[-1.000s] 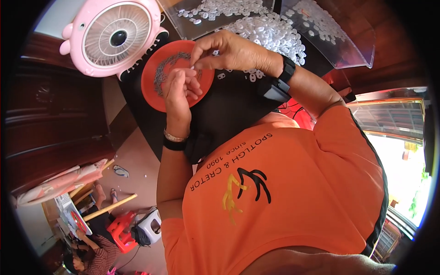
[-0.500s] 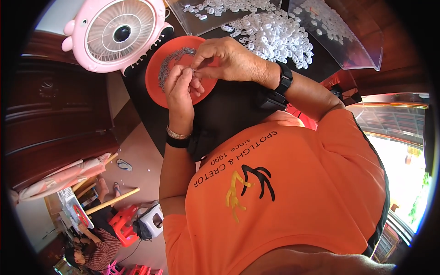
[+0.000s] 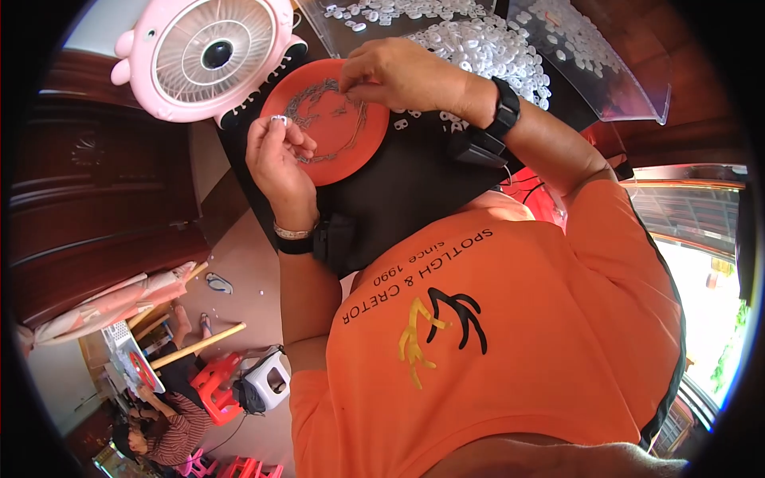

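The left hand (image 3: 280,163), left of centre in the upper half of the frame, grasps a small white plastic piece (image 3: 279,119) at its fingertips, just beside the left rim of the orange plate (image 3: 335,125). The piece's long axis seems to run roughly left to right across the frame; it is too small to tell which end points which way. The right hand (image 3: 402,73), at upper centre, reaches in over the plate's right side with its fingers bent and the tips close together, pointing left; whether they grip anything, I cannot tell. In the plate, thin grey metal pieces (image 3: 303,102) lie in a curved band, thicker toward the upper left and sparser along the right and lower edge, their long axes set at many angles. The plate stands on the black worktop (image 3: 390,203). Behind the right hand, a heap of white plastic pieces (image 3: 498,52) spreads over the worktop, between a clear plastic bin (image 3: 333,30) at the top of the frame and a clear plastic tray (image 3: 637,99) at upper right; both contain more white pieces. A pink fan (image 3: 281,20) stands at upper left, near the plate.
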Available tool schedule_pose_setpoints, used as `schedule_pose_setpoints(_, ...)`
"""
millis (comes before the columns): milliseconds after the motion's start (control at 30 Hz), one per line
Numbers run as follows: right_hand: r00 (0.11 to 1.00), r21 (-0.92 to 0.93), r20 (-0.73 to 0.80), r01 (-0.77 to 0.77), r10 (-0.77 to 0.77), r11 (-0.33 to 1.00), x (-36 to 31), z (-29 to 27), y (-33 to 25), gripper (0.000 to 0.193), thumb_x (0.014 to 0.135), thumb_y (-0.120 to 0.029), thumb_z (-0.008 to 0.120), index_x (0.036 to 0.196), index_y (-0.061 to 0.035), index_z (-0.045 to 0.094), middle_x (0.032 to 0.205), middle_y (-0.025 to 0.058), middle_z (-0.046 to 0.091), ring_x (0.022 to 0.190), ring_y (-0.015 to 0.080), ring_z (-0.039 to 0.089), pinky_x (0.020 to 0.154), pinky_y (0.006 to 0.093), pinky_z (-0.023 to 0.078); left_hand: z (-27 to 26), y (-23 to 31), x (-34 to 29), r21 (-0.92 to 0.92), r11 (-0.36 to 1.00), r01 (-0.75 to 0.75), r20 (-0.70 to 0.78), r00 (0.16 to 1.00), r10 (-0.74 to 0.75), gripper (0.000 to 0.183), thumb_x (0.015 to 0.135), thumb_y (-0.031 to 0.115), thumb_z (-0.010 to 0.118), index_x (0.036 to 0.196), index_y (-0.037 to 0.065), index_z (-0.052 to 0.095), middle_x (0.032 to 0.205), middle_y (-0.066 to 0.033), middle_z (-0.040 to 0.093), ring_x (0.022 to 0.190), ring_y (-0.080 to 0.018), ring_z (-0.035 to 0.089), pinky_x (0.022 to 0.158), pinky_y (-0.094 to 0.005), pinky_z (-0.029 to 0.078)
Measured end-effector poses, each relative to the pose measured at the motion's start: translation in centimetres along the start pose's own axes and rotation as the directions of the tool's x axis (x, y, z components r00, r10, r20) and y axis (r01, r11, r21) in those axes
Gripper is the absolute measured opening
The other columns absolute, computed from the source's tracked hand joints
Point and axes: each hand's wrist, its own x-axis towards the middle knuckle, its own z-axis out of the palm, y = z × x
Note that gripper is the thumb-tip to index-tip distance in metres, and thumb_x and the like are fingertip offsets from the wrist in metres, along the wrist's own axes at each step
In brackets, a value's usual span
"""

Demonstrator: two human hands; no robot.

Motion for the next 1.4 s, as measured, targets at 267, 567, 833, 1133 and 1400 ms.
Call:
schedule_pose_setpoints(267, 0.948, -0.302, 0.307, 0.012, 0.085, 0.953, 3.3, 5.0, 0.7, 0.017, 0.081, -0.019, 0.059, 0.089, -0.008, 0.068, 0.088, 0.0101, 0.065, 0.083, 0.03, 0.063, 0.071, 0.0402, 0.051, 0.1, -0.4, 0.1, 0.009, 1.0, -0.001, -0.02, 1.0, 0.001, 0.014, 0.09, 0.014, 0.047, 0.083, 0.003, 0.052, 0.066, -0.0034, 0.051, 0.053, -0.0124, 0.05, 0.049, -0.0227, 0.038)
schedule_pose_setpoints(567, 0.945, -0.371, 0.322, 0.062, 0.066, 0.926, 3.5, 6.1, 0.7, 0.014, 0.078, -0.014, 0.055, 0.084, -0.0038, 0.063, 0.078, 0.0123, 0.065, 0.078, 0.0317, 0.063, 0.066, 0.0411, 0.051, 0.1, -0.1, 0.0, 0.015, 1.0, -0.011, -0.019, 1.0, 0.011, 0.014, 0.09, 0.014, 0.048, 0.082, 0.004, 0.052, 0.067, -0.0026, 0.052, 0.053, -0.0111, 0.05, 0.05, -0.0223, 0.038)
schedule_pose_setpoints(833, 0.971, 0.506, 0.093, -0.237, 0.22, 0.829, 2.0, 4.1, 0.8, 0.019, 0.086, -0.015, 0.059, 0.098, -0.0004, 0.061, 0.083, 0.0045, 0.066, 0.075, 0.0163, 0.062, 0.07, 0.03, 0.049, 0.5, -0.3, -0.3, 0.023, 0.999, 0.035, 0.008, 0.999, -0.036, 0.013, 0.09, 0.015, 0.048, 0.083, 0.004, 0.052, 0.066, -0.0018, 0.052, 0.054, -0.0104, 0.051, 0.05, -0.0218, 0.038)
schedule_pose_setpoints(1133, 0.904, 0.802, 0.281, -0.406, 0.322, 0.438, 1.1, 2.9, 0.8, 0.016, 0.089, -0.018, 0.061, 0.095, -0.0027, 0.063, 0.079, -0.0014, 0.062, 0.07, 0.0048, 0.056, 0.065, 0.0202, 0.046, 1.2, -1.0, -0.6, 0.071, 0.991, 0.11, 0.065, 0.991, -0.114, 0.015, 0.091, 0.016, 0.05, 0.082, 0.005, 0.055, 0.066, -0.0007, 0.053, 0.057, -0.0095, 0.052, 0.049, -0.0201, 0.037)
schedule_pose_setpoints(1400, 0.908, 0.733, 0.268, -0.408, 0.321, 0.544, 0.9, 3.3, 0.8, 0.021, 0.09, -0.023, 0.061, 0.084, -0.0031, 0.061, 0.07, -0.0024, 0.057, 0.062, 0.0048, 0.051, 0.056, 0.0208, 0.043, 1.4, -2.0, -0.5, 0.388, 0.878, -0.281, 0.25, 0.949, 0.193, 0.01, 0.086, 0.007, 0.058, 0.081, -0.002, 0.055, 0.091, -0.0045, 0.053, 0.064, -0.0096, 0.046, 0.058, -0.0237, 0.039)
